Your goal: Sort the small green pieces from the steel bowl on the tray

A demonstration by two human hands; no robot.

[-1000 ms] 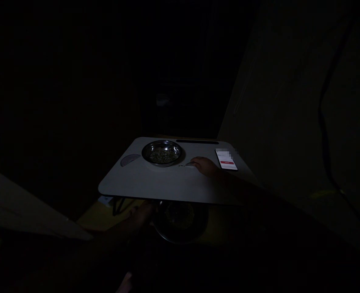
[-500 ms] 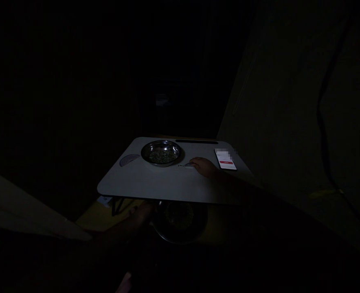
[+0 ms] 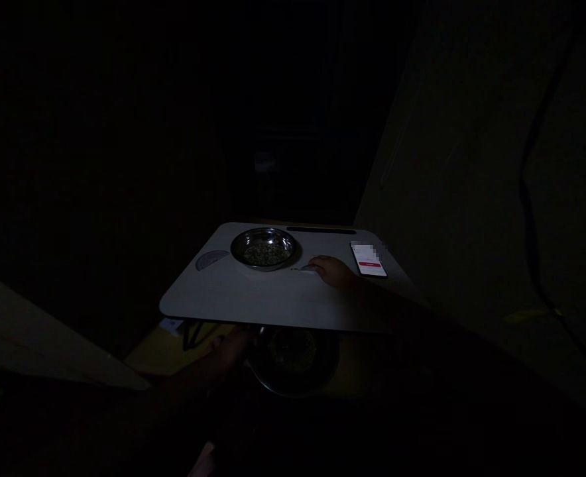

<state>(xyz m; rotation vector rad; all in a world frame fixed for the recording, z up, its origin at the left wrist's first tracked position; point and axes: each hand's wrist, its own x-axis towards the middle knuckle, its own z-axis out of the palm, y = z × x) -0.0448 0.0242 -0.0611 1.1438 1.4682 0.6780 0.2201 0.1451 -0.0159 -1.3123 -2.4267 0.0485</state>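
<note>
The room is very dark. A small white lap table carries a steel bowl with greenish bits in it. My right hand rests on the table just right of the bowl, fingers pinched on a small thin thing I cannot make out. Below the table's front edge my left hand lies at the left rim of a larger steel bowl that also holds greenish stuff. Its fingers are too dim to read.
A lit phone lies at the table's right end. A dark slot runs along the far edge and a round recess sits at the left. A yellowish floor shows below; a wall rises at right.
</note>
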